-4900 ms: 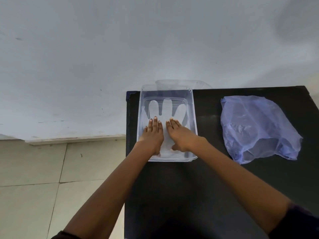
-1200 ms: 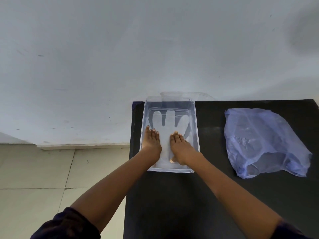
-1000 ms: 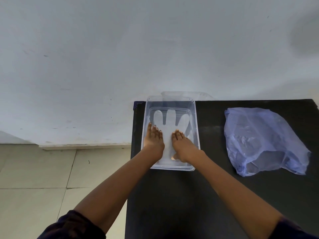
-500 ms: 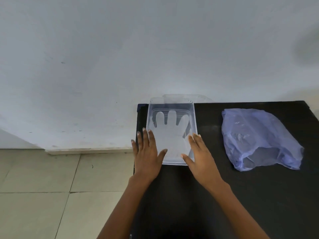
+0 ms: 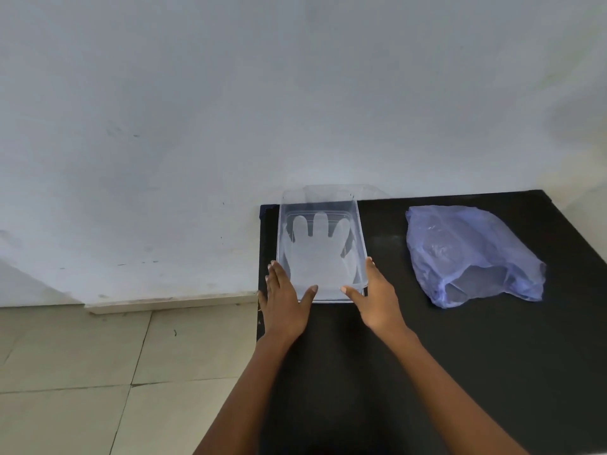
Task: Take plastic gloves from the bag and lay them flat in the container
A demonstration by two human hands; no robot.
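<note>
Flanking container [image 5: 360,238]: left hand [image 5: 285,300], right hand [image 5: 377,298].

Both forearms are bare from the bottom edge of the view up to the wrists, with no sleeve on them. The left hand [image 5: 285,298] and right hand [image 5: 377,298] are bare too, with short, pale fingernails and no rings or bands.

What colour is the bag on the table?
Translucent pale blue-purple bag, seen clearly in the head view.
</note>
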